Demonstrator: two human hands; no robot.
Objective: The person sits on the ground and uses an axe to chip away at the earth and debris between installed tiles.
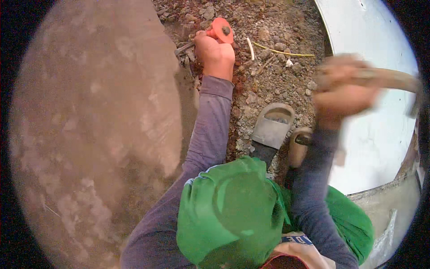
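My left hand (217,56) is closed around a chisel with a round orange hand guard (220,30). The dark struck end of the chisel shows in the middle of the guard. A thin grey shaft (183,48) sticks out on the far side of the fist, close to the edge of the brown concrete surface (98,112). Over on the right, my right hand (347,92) grips a hammer (392,78) by its pale handle, raised and well apart from the chisel. Motion smears the hand and the hammer; the dark head lies near the picture's right rim.
Loose stones and soil (268,89) fill the strip between the concrete and a large white panel (367,148). A yellow wire (284,51) and a short white tube (250,48) lie there. My feet wear grey slides (273,127) on the rubble.
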